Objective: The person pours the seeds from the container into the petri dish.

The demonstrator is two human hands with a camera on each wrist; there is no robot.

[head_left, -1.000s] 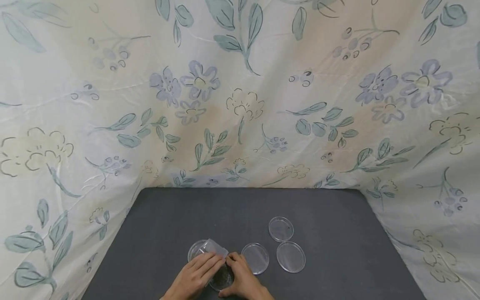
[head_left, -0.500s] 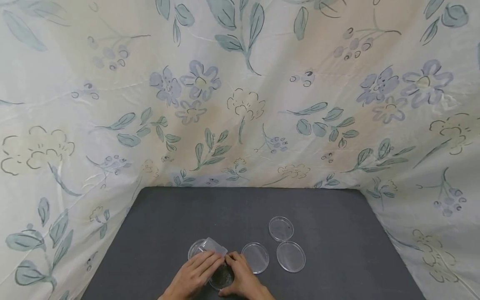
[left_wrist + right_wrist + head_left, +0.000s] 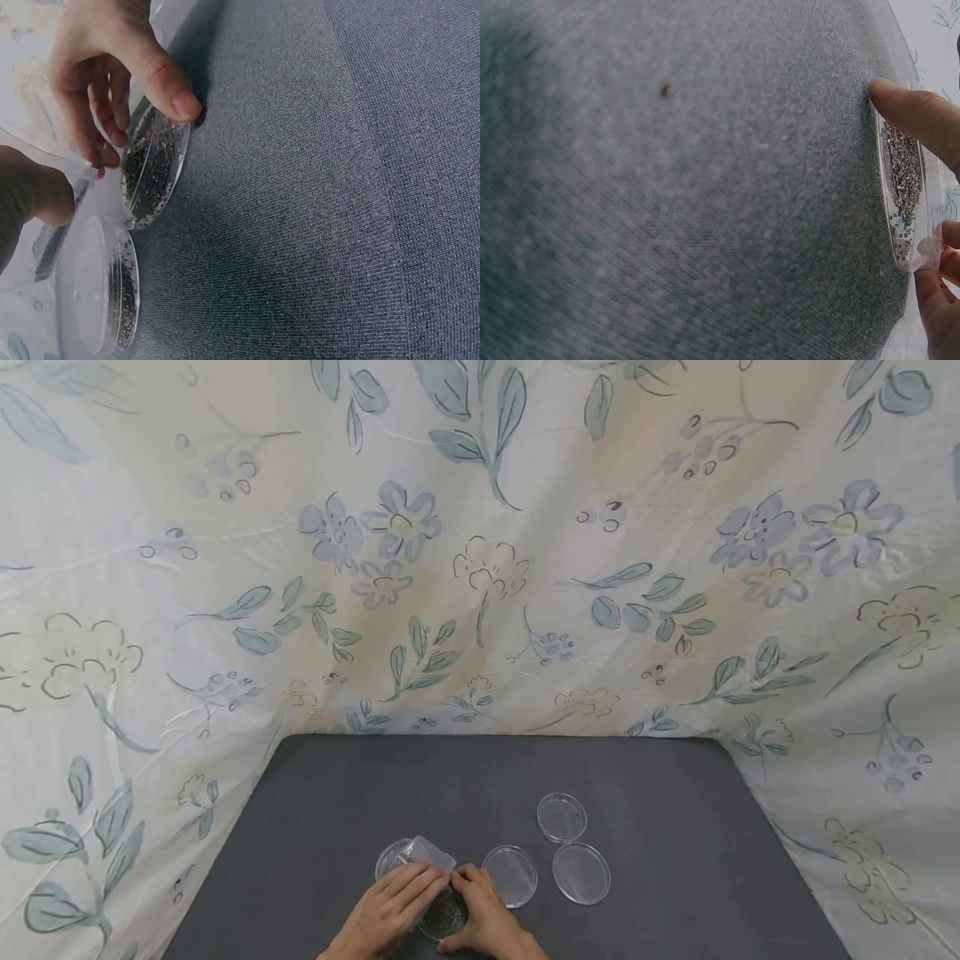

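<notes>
Both hands are at work near the close edge of the dark grey tabletop (image 3: 675,810). We see the left hand (image 3: 386,910) holding a clear plastic container (image 3: 432,853) between thumb and fingers, tilted beside the grain dish (image 3: 444,918). We find the right hand (image 3: 491,918) curled about that same round, transparent dish, its thumb on the near side of the rim and its fingers on the far side. In the left wrist view we note dark, speckled grains spread within the dish; from these angles we cannot tell whether the container touches its rim.

Just beyond the left hand we observe a second filled dish (image 3: 388,860), partly covered from above by the container and likewise bearing dark grains. To the right of the right hand we count three clear dishes: a near one (image 3: 511,877) just beside the fingers, an outer one (image 3: 581,874), and a far one (image 3: 562,818) set close behind it. Behind the tabletop we see a pale cloth (image 3: 480,610) printed with flowers and leaves.
</notes>
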